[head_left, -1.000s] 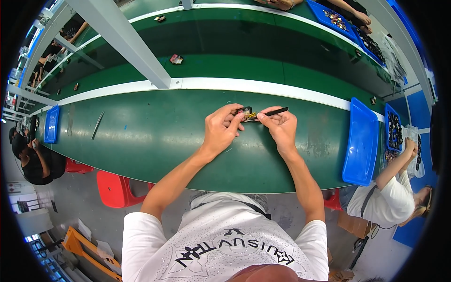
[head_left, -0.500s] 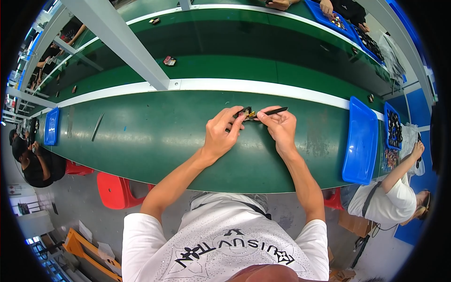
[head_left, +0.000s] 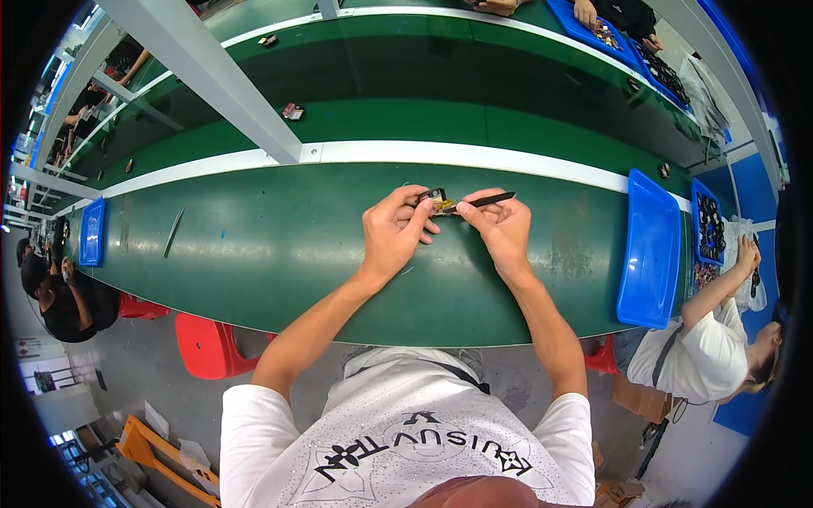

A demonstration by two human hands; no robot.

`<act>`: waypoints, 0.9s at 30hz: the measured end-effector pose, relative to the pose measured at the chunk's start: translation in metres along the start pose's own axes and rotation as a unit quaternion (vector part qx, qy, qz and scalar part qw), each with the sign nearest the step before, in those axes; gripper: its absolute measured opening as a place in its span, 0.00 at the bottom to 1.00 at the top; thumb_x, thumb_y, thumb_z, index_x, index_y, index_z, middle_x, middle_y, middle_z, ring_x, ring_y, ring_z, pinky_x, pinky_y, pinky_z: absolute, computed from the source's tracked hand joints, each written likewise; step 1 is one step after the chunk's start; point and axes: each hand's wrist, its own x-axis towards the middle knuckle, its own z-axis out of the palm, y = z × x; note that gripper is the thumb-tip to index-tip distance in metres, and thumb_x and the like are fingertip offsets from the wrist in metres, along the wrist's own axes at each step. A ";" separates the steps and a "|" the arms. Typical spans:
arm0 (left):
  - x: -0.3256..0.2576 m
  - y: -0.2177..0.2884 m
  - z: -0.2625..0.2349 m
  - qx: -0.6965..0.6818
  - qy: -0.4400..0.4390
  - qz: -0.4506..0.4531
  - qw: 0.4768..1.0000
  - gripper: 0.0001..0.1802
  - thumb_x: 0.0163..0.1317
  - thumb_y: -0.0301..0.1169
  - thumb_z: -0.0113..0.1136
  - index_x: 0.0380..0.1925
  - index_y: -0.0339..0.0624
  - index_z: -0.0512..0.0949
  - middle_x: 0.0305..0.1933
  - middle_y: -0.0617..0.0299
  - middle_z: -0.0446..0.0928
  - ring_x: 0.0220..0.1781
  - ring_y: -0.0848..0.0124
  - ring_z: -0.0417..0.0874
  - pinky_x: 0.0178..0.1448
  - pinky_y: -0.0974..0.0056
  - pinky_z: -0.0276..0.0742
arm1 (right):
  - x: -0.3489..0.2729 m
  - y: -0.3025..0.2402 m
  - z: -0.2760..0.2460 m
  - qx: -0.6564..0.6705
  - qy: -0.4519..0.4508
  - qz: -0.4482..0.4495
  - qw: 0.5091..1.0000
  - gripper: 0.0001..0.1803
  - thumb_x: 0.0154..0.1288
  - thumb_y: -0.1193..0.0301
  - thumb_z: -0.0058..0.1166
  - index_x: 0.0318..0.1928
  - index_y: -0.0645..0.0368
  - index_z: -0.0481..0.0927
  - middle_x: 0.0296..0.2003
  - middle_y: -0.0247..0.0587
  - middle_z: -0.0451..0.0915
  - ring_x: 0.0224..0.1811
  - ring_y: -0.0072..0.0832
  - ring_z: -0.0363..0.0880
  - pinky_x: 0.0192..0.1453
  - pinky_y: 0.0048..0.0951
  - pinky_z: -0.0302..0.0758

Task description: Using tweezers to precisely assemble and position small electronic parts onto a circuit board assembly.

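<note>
My left hand (head_left: 392, 230) pinches a small black-framed electronic part (head_left: 438, 196) with a yellow piece on it, above the green bench. My right hand (head_left: 501, 230) is closed on a slim black pen-shaped tool (head_left: 494, 200), its rear end pointing up and to the right. The tool's front end meets the part between my two hands; my fingers partly hide the contact, so its tip cannot be made out. Both hands are close together over the middle of the bench.
A pair of thin metal tweezers (head_left: 174, 231) lies to the left on the bench (head_left: 288, 245). Blue trays (head_left: 650, 254) stand at the right and a smaller blue tray (head_left: 91, 232) at far left. Beyond a white rail, small parts (head_left: 293, 112) lie on a green belt. Co-workers sit at both ends.
The part in my left hand has turned slightly, showing more of its black frame and yellow piece. Loose parts on the belt have shifted left. The co-worker at right has moved an arm.
</note>
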 end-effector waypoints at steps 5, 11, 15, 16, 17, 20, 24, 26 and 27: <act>0.002 -0.001 -0.004 -0.045 -0.020 -0.044 0.998 0.14 0.73 0.24 0.59 0.53 0.24 0.77 0.44 0.47 0.85 0.33 0.66 0.89 0.30 0.69 0.86 | -0.001 0.001 0.001 -0.004 0.005 -0.025 1.000 0.07 0.64 0.84 0.66 0.41 0.70 0.82 0.36 0.44 0.86 0.39 0.24 0.87 0.42 0.19 0.82; 0.010 -0.003 -0.013 -0.126 -0.094 -0.098 0.983 0.17 0.75 0.30 0.58 0.54 0.25 0.78 0.43 0.47 0.84 0.28 0.66 0.87 0.27 0.68 0.85 | 0.000 0.001 -0.001 -0.019 0.003 -0.039 0.999 0.07 0.63 0.83 0.67 0.40 0.68 0.82 0.30 0.34 0.83 0.28 0.11 0.76 0.30 0.14 0.70; 0.010 -0.004 -0.015 -0.144 -0.109 -0.115 0.977 0.19 0.76 0.34 0.58 0.54 0.25 0.79 0.43 0.47 0.84 0.28 0.65 0.88 0.27 0.68 0.84 | 0.000 0.004 -0.003 -0.027 -0.013 -0.071 0.997 0.07 0.63 0.83 0.69 0.39 0.66 0.83 0.26 0.27 0.80 0.21 0.06 0.63 0.24 0.14 0.57; 0.011 -0.004 -0.015 -0.147 -0.115 -0.115 0.976 0.20 0.76 0.35 0.58 0.54 0.24 0.79 0.43 0.46 0.84 0.28 0.64 0.88 0.27 0.68 0.84 | -0.001 0.004 -0.003 -0.026 -0.012 -0.071 0.997 0.07 0.63 0.83 0.69 0.39 0.66 0.83 0.26 0.27 0.80 0.21 0.06 0.63 0.24 0.14 0.57; 0.011 -0.004 -0.015 -0.151 -0.121 -0.116 0.974 0.21 0.76 0.36 0.58 0.54 0.24 0.79 0.43 0.46 0.84 0.28 0.63 0.88 0.26 0.68 0.84 | -0.001 0.003 -0.003 -0.035 -0.010 -0.086 0.996 0.06 0.62 0.82 0.69 0.38 0.66 0.84 0.26 0.27 0.80 0.20 0.05 0.62 0.23 0.14 0.56; 0.010 -0.006 -0.014 -0.150 -0.121 -0.112 0.975 0.22 0.76 0.36 0.57 0.55 0.24 0.79 0.43 0.45 0.84 0.29 0.62 0.89 0.26 0.68 0.84 | -0.004 0.000 0.001 -0.063 -0.007 -0.117 0.991 0.06 0.61 0.82 0.70 0.37 0.66 0.85 0.26 0.27 0.81 0.19 0.06 0.62 0.23 0.14 0.55; 0.009 -0.007 -0.014 -0.148 -0.117 -0.109 0.976 0.21 0.76 0.35 0.57 0.55 0.24 0.79 0.43 0.45 0.85 0.29 0.62 0.89 0.26 0.67 0.85 | -0.006 -0.004 0.003 -0.112 -0.008 -0.150 0.982 0.05 0.60 0.82 0.71 0.35 0.65 0.86 0.26 0.27 0.82 0.19 0.06 0.61 0.22 0.15 0.55; 0.009 -0.008 -0.014 -0.146 -0.114 -0.102 0.977 0.20 0.76 0.34 0.57 0.54 0.24 0.80 0.43 0.45 0.85 0.29 0.62 0.89 0.27 0.67 0.85 | -0.006 -0.003 0.002 -0.119 -0.008 -0.149 0.982 0.05 0.60 0.82 0.71 0.35 0.66 0.86 0.26 0.28 0.82 0.19 0.06 0.62 0.22 0.15 0.56; 0.009 -0.008 -0.014 -0.146 -0.114 -0.102 0.977 0.20 0.76 0.34 0.57 0.54 0.24 0.80 0.43 0.45 0.85 0.29 0.62 0.89 0.27 0.67 0.85 | -0.006 -0.003 0.002 -0.127 -0.009 -0.149 0.981 0.05 0.60 0.82 0.71 0.35 0.66 0.86 0.27 0.29 0.83 0.19 0.06 0.62 0.22 0.15 0.56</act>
